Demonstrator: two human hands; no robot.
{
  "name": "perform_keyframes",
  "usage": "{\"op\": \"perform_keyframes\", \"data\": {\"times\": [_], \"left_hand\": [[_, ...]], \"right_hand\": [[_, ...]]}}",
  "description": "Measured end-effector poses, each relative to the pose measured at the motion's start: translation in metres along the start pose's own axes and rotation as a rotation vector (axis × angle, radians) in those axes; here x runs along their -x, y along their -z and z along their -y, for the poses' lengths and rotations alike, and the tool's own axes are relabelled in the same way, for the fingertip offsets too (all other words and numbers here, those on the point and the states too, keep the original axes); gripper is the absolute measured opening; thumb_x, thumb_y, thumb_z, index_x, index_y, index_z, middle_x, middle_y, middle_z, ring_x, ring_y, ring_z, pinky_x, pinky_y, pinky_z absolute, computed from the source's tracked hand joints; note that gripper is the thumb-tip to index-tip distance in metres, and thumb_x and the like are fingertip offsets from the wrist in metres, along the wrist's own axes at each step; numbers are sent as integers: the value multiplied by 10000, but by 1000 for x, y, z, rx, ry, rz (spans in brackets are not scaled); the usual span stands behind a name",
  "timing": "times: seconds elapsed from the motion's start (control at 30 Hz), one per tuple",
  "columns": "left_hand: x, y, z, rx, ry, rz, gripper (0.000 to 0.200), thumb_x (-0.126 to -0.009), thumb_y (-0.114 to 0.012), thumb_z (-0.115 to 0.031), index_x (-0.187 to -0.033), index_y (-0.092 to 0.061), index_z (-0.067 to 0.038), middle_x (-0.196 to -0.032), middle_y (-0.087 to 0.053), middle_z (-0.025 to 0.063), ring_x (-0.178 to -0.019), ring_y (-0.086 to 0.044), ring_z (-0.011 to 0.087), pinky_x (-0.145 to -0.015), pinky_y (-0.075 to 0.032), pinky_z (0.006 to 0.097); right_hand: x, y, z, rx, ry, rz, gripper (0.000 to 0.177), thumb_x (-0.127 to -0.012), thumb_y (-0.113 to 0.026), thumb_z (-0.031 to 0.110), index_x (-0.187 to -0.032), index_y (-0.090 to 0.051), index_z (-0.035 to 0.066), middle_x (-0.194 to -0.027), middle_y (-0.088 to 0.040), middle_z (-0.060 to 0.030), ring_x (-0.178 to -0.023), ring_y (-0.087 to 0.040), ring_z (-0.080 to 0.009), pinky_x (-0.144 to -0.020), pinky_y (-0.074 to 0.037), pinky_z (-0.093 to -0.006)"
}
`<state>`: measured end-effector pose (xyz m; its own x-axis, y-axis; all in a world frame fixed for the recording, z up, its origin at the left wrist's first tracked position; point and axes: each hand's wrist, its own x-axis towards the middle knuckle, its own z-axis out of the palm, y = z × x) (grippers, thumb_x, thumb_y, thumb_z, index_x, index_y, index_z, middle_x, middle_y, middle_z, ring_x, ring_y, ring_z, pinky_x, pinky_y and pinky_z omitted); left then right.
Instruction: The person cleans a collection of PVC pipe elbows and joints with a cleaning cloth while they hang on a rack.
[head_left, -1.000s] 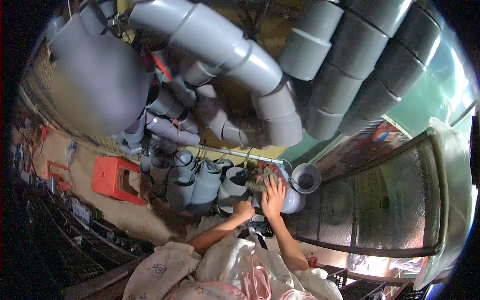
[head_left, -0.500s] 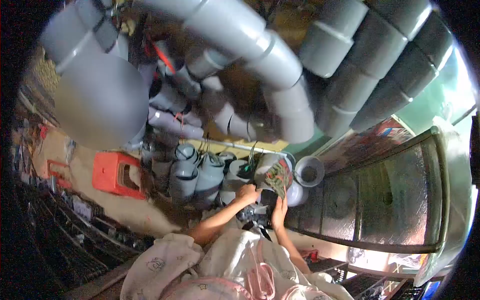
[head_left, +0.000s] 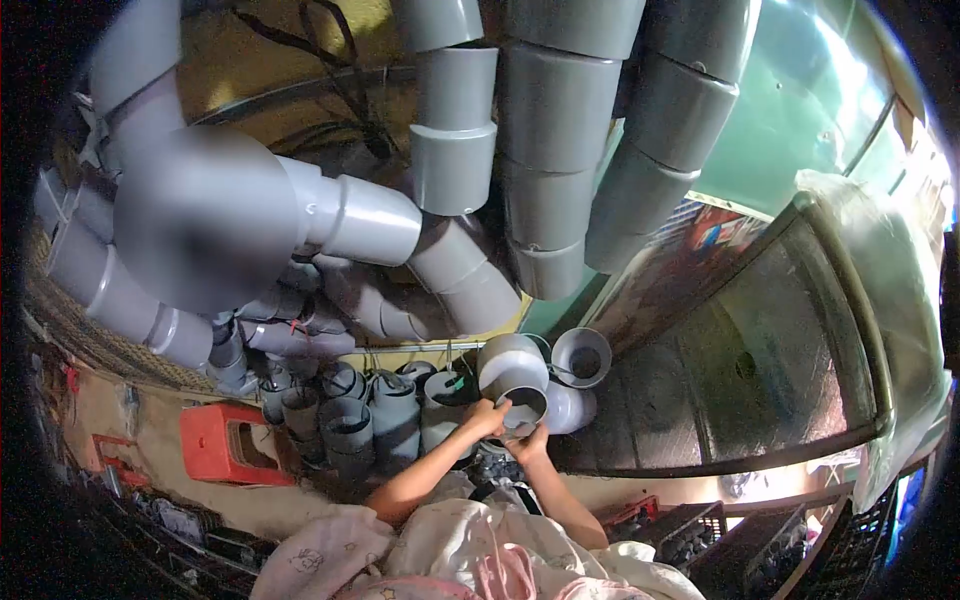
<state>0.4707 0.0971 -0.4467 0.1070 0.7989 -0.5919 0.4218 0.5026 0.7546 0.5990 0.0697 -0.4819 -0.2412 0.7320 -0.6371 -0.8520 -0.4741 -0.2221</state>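
Observation:
A grey pipe fitting (head_left: pixel 524 410) with a round open mouth is held between my two hands in the lower middle. My left hand (head_left: pixel 486 418) grips its left side. On its lower right side my right hand (head_left: pixel 530 443) is closed. Just behind the held fitting stands a larger pale grey fitting (head_left: pixel 511 360). To the right of that are a round-mouthed fitting (head_left: pixel 581 357) and a white rounded piece (head_left: pixel 571 407). Grey fittings (head_left: pixel 395 415) on strings are grouped to the left of my hands.
Rows of large grey pipe fittings (head_left: pixel 558 110) hang overhead. A red plastic stool (head_left: pixel 205 445) stands on the left. A dark framed panel (head_left: pixel 740 365) slants across the right, with clear plastic sheeting (head_left: pixel 880 300) beside it. Black crates (head_left: pixel 745 540) sit at the lower right.
The patterned cloth-like item near my right hand is out of sight, and a grey fitting shows between my hands. The view has shifted, so the hanging fittings appear elsewhere.

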Motion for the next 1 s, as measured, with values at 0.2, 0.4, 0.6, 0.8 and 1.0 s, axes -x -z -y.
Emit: {"op": "perform_keyframes", "data": {"times": [0.2,0.4,0.6,0.8,1.0], "left_hand": [[55,-55,18,421,-292,-131,760,-785,-546,-260,-1293,-65,36,-901,-528,148,-731,-505,184,-568,-411,281],[55,-76,34,410,-253,-18,745,-770,-566,-338,-1276,-179,48,-1000,-523,184,-885,-522,243,-735,-418,296],[26,-62,7,699,-71,-190,556,-754,-518,-479,-1020,-514,10,-834,-580,177,-804,-556,263,-708,-413,339],[34,-57,-15,770,-128,-379,390,-845,-367,-361,-926,-532,-17,-847,-572,218,-817,-543,371,-680,-413,400],[12,-74,0,784,-154,-557,357,-851,-369,-276,-794,-549,27,-751,-558,236,-788,-547,366,-656,-415,403]], "right_hand": [[1,14,3,9,-19,56,396,-850,-300,328,-1111,-446,68,-1096,-488,-111,-990,-460,-286,-853,-371,-446],[55,-30,43,121,214,-15,284,-894,-308,286,-868,-503,81,-770,-536,-6,-786,-508,-170,-747,-411,-331],[43,-56,55,812,301,66,435,-868,-399,353,-1117,-457,0,-1111,-496,-85,-1026,-450,-206,-875,-325,-316],[21,-73,23,1843,859,316,428,-850,-403,244,-1130,-410,-80,-1203,-377,-267,-1144,-327,-368,-972,-210,-366],[-3,-121,33,2448,546,874,352,-810,-423,267,-1042,-542,30,-1152,-451,-214,-1173,-319,-295,-990,-190,-393]]}}
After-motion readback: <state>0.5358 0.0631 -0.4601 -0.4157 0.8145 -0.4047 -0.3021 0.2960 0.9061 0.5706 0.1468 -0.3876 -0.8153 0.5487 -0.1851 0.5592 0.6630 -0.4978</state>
